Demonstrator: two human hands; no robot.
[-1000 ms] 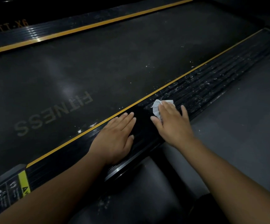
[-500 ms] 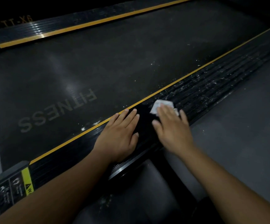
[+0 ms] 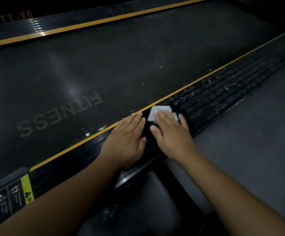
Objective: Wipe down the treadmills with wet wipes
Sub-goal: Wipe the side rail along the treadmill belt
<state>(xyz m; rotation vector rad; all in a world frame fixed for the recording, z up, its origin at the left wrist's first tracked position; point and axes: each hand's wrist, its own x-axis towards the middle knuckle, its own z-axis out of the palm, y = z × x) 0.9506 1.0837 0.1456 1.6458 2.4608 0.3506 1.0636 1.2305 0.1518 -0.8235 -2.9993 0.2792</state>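
Since a second ago the right hand [image 3: 170, 135] and its wet wipe [image 3: 158, 110] have drawn closer to the left hand [image 3: 128, 140], and the dark gap of side rail [image 3: 70, 160] between them is narrower.

At the far left, a yellow warning label [image 3: 26, 189] sits on the near end of that black ribbed rail. Beyond the rail's yellow strip [image 3: 80, 145] lies the running belt [image 3: 104, 65], lettered "FITNESS" and dotted with white specks. The left hand rests palm down on the rail, released and grasping nothing, its fingers straight and its fingertips reaching the yellow strip. Just beside it, the white wipe lies on the rail against the strip, mostly covered by the right hand. That hand is slightly blurred and presses the wipe flat with straight fingers, thumb spread, not clenched round it. Further right, the rail [image 3: 223, 92] is streaked with pale dust. The grey floor [image 3: 257, 133] lies along its right side.
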